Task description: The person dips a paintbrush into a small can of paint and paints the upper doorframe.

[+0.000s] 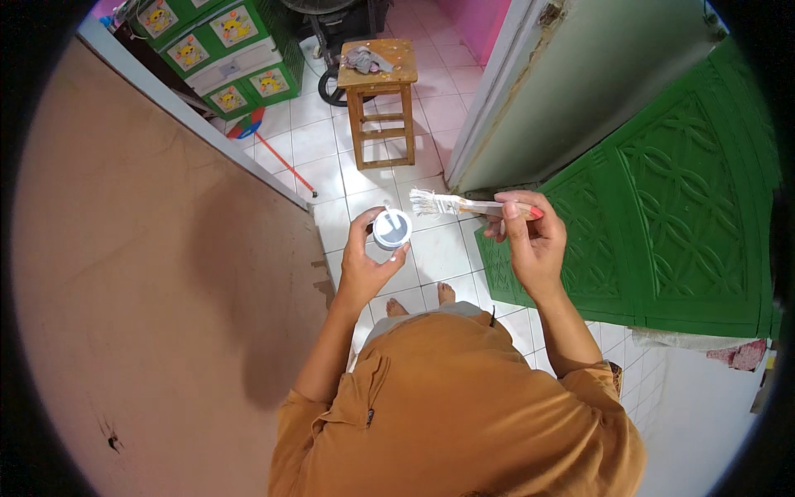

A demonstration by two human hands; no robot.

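Note:
My left hand [364,261] holds a small round white paint can [392,229], gripped between thumb and fingers, its open top facing up. My right hand [530,240] grips a paintbrush [451,204] by its wooden handle, held level. The pale, paint-coated bristles point left and hover just above and to the right of the can. Both hands are raised in front of my chest, over the white tiled floor.
A large tan wall [157,290] fills the left. A green patterned panel [662,215] and a pale door [580,83] stand on the right. A wooden stool [383,99] with a cloth on it stands ahead, near a green drawer unit [224,50].

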